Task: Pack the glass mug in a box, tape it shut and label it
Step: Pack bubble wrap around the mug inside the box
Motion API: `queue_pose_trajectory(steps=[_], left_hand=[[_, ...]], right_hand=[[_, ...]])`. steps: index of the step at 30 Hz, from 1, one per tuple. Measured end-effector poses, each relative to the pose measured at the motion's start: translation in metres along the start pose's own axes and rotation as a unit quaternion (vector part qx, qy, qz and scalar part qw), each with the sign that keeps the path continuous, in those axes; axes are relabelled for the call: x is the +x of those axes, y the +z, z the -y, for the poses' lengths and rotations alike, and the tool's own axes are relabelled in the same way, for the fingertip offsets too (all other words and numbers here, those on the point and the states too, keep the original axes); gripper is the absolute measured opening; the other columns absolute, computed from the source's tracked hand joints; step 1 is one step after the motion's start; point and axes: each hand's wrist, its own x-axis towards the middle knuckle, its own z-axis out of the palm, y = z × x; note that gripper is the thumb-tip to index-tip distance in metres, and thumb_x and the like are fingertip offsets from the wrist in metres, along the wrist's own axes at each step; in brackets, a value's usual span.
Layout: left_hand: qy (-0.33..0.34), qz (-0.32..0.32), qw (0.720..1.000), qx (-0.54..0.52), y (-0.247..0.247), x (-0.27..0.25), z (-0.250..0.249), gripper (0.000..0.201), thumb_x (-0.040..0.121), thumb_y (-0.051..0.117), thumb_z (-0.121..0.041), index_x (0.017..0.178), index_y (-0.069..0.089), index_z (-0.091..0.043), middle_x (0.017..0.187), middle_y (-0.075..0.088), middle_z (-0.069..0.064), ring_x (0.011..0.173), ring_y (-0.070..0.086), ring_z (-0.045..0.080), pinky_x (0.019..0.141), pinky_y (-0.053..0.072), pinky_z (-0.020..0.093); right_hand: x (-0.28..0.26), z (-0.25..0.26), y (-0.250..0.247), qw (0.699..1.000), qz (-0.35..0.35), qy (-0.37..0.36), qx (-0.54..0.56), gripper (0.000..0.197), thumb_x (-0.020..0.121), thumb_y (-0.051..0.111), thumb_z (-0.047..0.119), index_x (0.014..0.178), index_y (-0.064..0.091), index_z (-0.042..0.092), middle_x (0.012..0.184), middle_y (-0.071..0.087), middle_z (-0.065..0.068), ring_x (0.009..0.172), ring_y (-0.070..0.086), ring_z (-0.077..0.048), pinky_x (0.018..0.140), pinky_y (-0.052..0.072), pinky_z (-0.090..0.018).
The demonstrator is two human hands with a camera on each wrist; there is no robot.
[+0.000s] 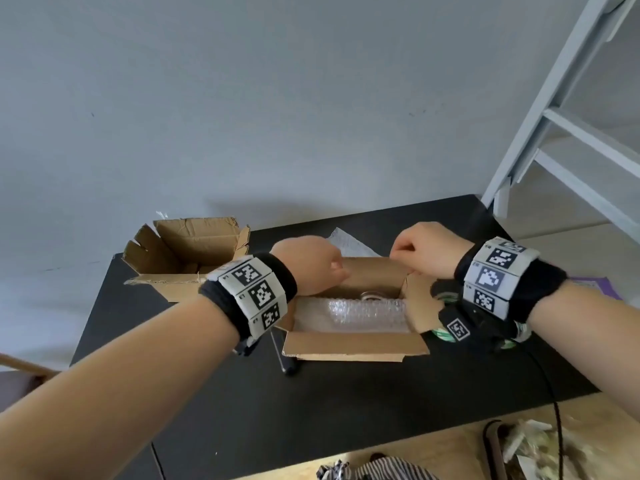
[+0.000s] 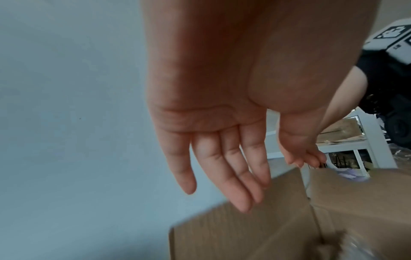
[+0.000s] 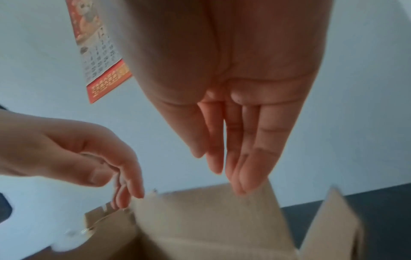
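Note:
An open cardboard box (image 1: 349, 346) stands mid-table with bubble wrap (image 1: 367, 313) inside. The glass mug's rim (image 1: 372, 295) just shows behind the wrap. Both hands hover over the box's far flap (image 1: 374, 275). My left hand (image 1: 311, 268) is at the flap's left end; in the left wrist view its fingers (image 2: 222, 176) are straight, with the tips against the cardboard (image 2: 244, 228). My right hand (image 1: 426, 252) is at the flap's right end, its straight fingers (image 3: 233, 149) touching the flap's top edge (image 3: 211, 219). Neither hand holds anything.
A second, empty open box (image 1: 187, 254) sits at the table's back left. A green-and-white tape roll (image 1: 446, 332) lies under my right wrist. A dark pen-like tool (image 1: 287, 358) lies left of the box, a white sheet (image 1: 349, 244) behind it. A white ladder frame (image 1: 571, 133) rises at the right.

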Motion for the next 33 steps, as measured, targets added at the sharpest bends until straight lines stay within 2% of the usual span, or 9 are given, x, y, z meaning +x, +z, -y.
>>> queue_pose_trajectory(steps=[2, 4, 10, 16, 22, 24, 27, 31, 33], left_hand=[[0.003, -0.019, 1.0, -0.001, -0.015, 0.013, -0.001, 0.035, 0.095, 0.041, -0.045, 0.111, 0.063, -0.024, 0.109, 0.062, -0.005, 0.101, 0.058, 0.017, 0.087, 0.047, 0.034], [-0.005, -0.022, 1.0, -0.012, -0.027, 0.029, 0.0, 0.033, 0.096, 0.04, -0.041, 0.111, 0.063, -0.022, 0.113, 0.062, -0.003, 0.104, 0.057, 0.019, 0.088, 0.045, 0.032], [-0.044, 0.037, 0.997, -0.044, -0.03, 0.08, 0.006, 0.039, 0.099, 0.037, -0.034, 0.119, 0.061, -0.011, 0.122, 0.062, 0.005, 0.111, 0.055, 0.022, 0.093, 0.042, 0.031], [-0.096, 0.084, 0.99, -0.057, -0.024, 0.11, 0.02, 0.037, 0.098, 0.036, -0.028, 0.116, 0.062, -0.008, 0.114, 0.064, 0.008, 0.108, 0.056, 0.024, 0.091, 0.042, 0.03], [-0.124, 0.099, 0.984, -0.077, -0.019, 0.12, 0.029, 0.034, 0.098, 0.04, -0.03, 0.118, 0.062, -0.011, 0.114, 0.064, 0.006, 0.108, 0.057, 0.022, 0.09, 0.041, 0.029], [-0.126, 0.103, 0.984, -0.079, -0.019, 0.123, 0.03, 0.034, 0.098, 0.041, -0.031, 0.117, 0.061, -0.012, 0.114, 0.064, 0.006, 0.107, 0.056, 0.021, 0.09, 0.041, 0.028], [-0.125, 0.103, 0.984, -0.078, -0.02, 0.124, 0.031, 0.034, 0.098, 0.04, -0.03, 0.117, 0.061, -0.01, 0.115, 0.063, 0.007, 0.108, 0.056, 0.022, 0.09, 0.04, 0.028], [-0.119, 0.092, 0.986, -0.078, -0.025, 0.12, 0.028, 0.036, 0.098, 0.04, -0.029, 0.121, 0.06, -0.01, 0.12, 0.062, 0.007, 0.111, 0.055, 0.023, 0.093, 0.04, 0.029], [-0.116, 0.071, 0.988, -0.08, -0.027, 0.116, 0.029, 0.037, 0.098, 0.042, -0.03, 0.128, 0.056, -0.013, 0.129, 0.057, 0.005, 0.119, 0.051, 0.021, 0.096, 0.037, 0.027]], right_hand=[[0.011, -0.011, -0.014, 0.999, -0.027, 0.016, 0.009, 0.024, 0.094, 0.049, 0.017, 0.098, 0.069, 0.005, 0.079, 0.062, 0.003, 0.075, 0.061, -0.016, 0.072, 0.045, -0.025], [0.023, -0.024, -0.022, 0.999, -0.034, 0.032, -0.001, 0.025, 0.095, 0.047, 0.015, 0.104, 0.068, 0.005, 0.096, 0.066, -0.003, 0.087, 0.061, -0.018, 0.081, 0.044, -0.026], [0.065, -0.067, -0.003, 0.992, 0.099, 0.055, -0.053, 0.034, 0.098, 0.039, 0.01, 0.123, 0.061, 0.016, 0.135, 0.054, -0.002, 0.124, 0.049, -0.018, 0.102, 0.036, -0.027], [0.107, -0.097, 0.051, 0.976, 0.208, 0.055, -0.019, 0.033, 0.096, 0.046, 0.014, 0.124, 0.059, 0.026, 0.138, 0.05, -0.002, 0.121, 0.051, -0.017, 0.093, 0.039, -0.023], [0.135, -0.099, 0.078, 0.953, 0.279, 0.06, -0.099, 0.032, 0.094, 0.052, 0.028, 0.126, 0.059, 0.03, 0.137, 0.046, -0.005, 0.119, 0.052, -0.026, 0.098, 0.043, -0.028], [0.14, -0.102, 0.085, 0.958, 0.264, 0.061, -0.095, 0.03, 0.092, 0.055, 0.023, 0.121, 0.063, 0.019, 0.125, 0.054, -0.005, 0.112, 0.056, -0.025, 0.092, 0.045, -0.026], [0.143, -0.1, 0.082, 0.976, 0.202, 0.066, -0.037, 0.016, 0.089, 0.055, 0.013, 0.094, 0.066, 0.003, 0.098, 0.061, -0.007, 0.088, 0.062, -0.023, 0.084, 0.049, -0.028], [0.135, -0.086, 0.045, 0.998, 0.049, 0.029, 0.007, 0.022, 0.089, 0.055, 0.005, 0.104, 0.071, 0.009, 0.122, 0.056, -0.006, 0.112, 0.057, -0.022, 0.094, 0.041, -0.025], [0.126, -0.077, 0.023, 0.999, -0.026, -0.006, 0.022, 0.027, 0.09, 0.049, -0.001, 0.102, 0.07, 0.011, 0.119, 0.054, -0.006, 0.111, 0.055, -0.022, 0.089, 0.037, -0.021]])
